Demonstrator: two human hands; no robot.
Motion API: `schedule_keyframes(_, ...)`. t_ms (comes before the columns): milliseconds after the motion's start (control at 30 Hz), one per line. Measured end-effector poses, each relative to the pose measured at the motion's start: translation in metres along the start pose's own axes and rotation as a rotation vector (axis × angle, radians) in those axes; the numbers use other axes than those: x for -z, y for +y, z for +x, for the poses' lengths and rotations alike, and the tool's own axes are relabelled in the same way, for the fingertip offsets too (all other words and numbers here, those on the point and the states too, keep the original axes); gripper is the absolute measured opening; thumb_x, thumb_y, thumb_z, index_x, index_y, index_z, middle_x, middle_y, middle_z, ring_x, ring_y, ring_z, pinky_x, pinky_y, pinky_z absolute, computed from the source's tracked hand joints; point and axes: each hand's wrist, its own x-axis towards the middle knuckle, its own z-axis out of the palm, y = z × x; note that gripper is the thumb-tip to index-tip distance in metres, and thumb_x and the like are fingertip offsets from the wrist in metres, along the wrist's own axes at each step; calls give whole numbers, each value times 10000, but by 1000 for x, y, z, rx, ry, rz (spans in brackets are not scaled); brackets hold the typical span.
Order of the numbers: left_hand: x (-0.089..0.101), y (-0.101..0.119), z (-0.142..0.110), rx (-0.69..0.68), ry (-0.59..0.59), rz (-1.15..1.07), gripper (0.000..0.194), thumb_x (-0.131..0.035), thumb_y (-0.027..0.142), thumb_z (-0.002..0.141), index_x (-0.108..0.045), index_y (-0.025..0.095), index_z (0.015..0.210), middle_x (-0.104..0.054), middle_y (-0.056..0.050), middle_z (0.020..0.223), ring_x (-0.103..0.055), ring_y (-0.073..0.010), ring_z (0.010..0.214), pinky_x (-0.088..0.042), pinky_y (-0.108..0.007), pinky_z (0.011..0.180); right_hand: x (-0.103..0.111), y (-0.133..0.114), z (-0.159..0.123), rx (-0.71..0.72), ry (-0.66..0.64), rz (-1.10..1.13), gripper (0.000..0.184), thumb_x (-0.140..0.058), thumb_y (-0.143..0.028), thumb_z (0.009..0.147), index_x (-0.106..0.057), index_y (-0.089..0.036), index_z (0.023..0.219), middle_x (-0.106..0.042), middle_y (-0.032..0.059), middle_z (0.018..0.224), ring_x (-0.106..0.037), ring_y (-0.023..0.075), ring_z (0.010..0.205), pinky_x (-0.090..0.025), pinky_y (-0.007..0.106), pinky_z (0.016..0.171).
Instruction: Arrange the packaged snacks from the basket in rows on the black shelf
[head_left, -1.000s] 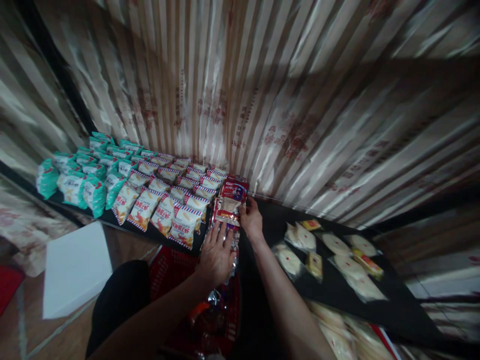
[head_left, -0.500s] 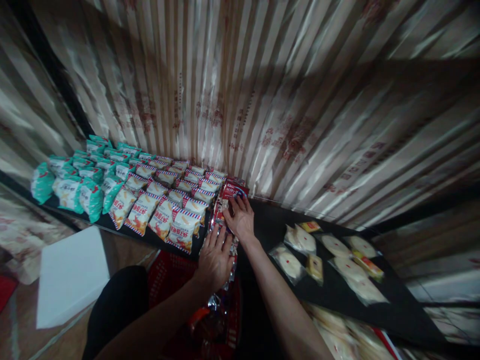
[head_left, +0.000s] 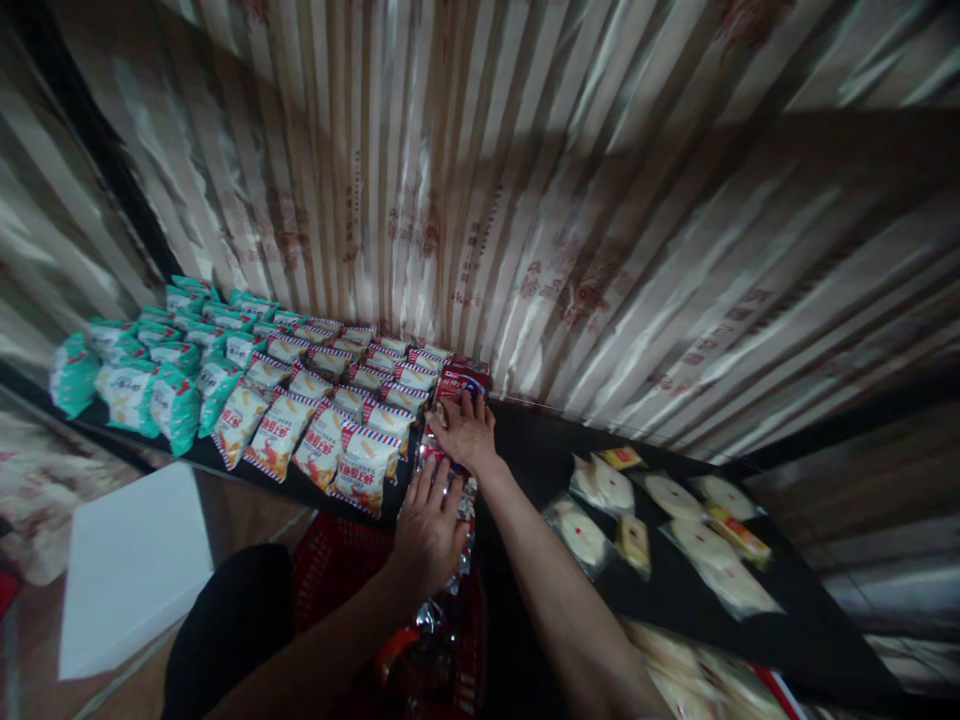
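Note:
Both hands rest on a row of dark red, shiny snack packets laid front to back across a black shelf. My right hand lies on the far part of the row, fingers stretched out. Nearer to me, my left hand presses flat on the row's front part, its fingers extended. The palms cover much of the packets under them. Directly left of the row stand white snack bags with striped red and blue edges, in several lines.
Teal snack bags fill the shelf's left end. Flat round white items in clear wrap and small yellow packs lie on the right. A red basket with shiny packets stands below. A white box sits on the floor, left.
My view has shifted slightly. Both hands stay on the red packets, with the right hand a little further left and lower in the picture.

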Motion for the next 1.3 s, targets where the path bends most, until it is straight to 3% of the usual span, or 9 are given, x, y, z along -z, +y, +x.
schedule_keyframes(333,0,-1,1,-15,8,-30,518,-506,236,804,-445,108,1303,-355,-185,1432,-233,-348,1359,-326,-540,1034,-2,1,7,-1,-55,7,608,-272,-630,856,-376,-333,1376,-323,104,1459,-202,373,1349,-139,572,1027)
schedule_keyframes(533,-2,-2,-1,-32,71,-56,493,-483,190,808,-438,112,1293,-295,-186,1461,-165,-331,1383,-313,-546,1042,8,0,14,10,-96,24,646,-265,-665,842,-386,-317,1374,-358,114,1436,-218,371,1344,-127,573,1032)
schedule_keyframes(733,-3,-1,-3,-31,86,-49,480,-486,204,823,-439,114,1292,-302,-188,1457,-152,-324,1388,-282,-556,1060,6,2,15,34,-56,11,621,-229,-633,872,-376,-307,1379,-343,120,1444,-218,345,1350,-119,557,1040)
schedule_keyframes(933,0,-2,-6,-54,132,-70,443,-447,202,849,-450,88,1277,-360,-202,1420,-196,-322,1377,-308,-559,1051,4,2,3,71,135,33,539,-296,-539,903,-450,-257,1336,-370,123,1432,-232,307,1352,-155,511,1059)
schedule_keyframes(1067,13,-4,-21,-154,244,-165,345,-349,131,881,-523,109,1178,-506,-166,1303,-363,-252,1307,-394,-464,1030,13,10,-20,137,360,226,463,-345,-442,911,-517,-191,1261,-475,127,1344,-379,246,1270,-270,418,1042)
schedule_keyframes(1200,20,-15,-66,-308,262,-345,309,-338,87,850,-570,137,1048,-645,-103,1005,-574,-187,1027,-488,-366,916,10,27,-71,37,597,556,398,-339,-419,910,-546,-170,1142,-608,108,1097,-548,205,1038,-405,362,916)
schedule_keyframes(1300,8,-28,-110,-161,108,-455,235,-381,126,851,-593,178,936,-648,-69,908,-598,-166,889,-520,-320,813,-11,32,-127,-177,716,823,348,-371,-443,892,-539,-174,1035,-593,37,818,-577,163,762,-457,311,731)
